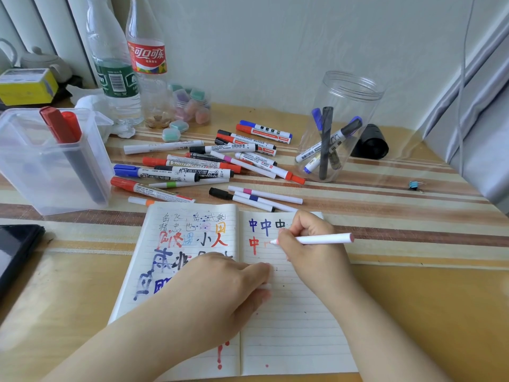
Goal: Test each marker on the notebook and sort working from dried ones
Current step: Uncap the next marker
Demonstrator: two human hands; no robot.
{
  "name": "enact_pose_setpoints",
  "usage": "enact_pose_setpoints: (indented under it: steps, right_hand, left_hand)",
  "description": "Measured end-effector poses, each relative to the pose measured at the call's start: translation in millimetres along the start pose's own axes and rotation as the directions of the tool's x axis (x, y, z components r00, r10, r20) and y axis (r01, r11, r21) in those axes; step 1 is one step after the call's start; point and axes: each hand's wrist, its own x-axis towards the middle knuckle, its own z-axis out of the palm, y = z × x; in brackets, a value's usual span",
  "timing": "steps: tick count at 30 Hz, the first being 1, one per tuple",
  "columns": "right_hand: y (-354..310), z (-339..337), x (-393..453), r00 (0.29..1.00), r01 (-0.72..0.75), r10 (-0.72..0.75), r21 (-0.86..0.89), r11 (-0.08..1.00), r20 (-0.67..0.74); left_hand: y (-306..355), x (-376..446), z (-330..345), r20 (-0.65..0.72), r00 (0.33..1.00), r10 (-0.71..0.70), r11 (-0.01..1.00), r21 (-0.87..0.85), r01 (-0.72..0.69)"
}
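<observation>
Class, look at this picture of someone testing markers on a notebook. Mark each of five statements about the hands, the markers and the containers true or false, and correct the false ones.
1. The right hand holds a white marker with its tip on the notebook. True.
2. The left hand is lifting a marker from the loose pile. False: it rests on the notebook and seems to hold a small white cap.
3. The round clear jar holds several markers. True.
4. The rectangular clear bin is empty. False: red-capped markers stand in it.
5. The right-hand page is blank. False: blue, black and red characters are written at its top.
</observation>
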Motion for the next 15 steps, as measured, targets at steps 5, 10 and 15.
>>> enact_pose_setpoints:
  steps: [5,10,15]
  right_hand:
    - [-7.3,-4.5,-2.7,1.000,0.000,0.000,0.011,1.000,0.020]
    - [-4.6,-3.4,-3.5,0.998,0.004,-0.007,0.036,0.999,0.062]
    - [-8.0,-4.4,-4.2,0.999,-0.007,0.005,0.036,0.999,0.048]
  left_hand:
    - [-0.1,-0.4,-0.6,0.002,1.000,-0.011,0.999,-0.030,0.011]
    - [0.6,-0.1,-1.2,0.005,1.000,-0.012,1.000,-0.016,0.012]
    - [1.1,0.1,-2.1,0.016,1.000,-0.019,0.999,-0.032,0.019]
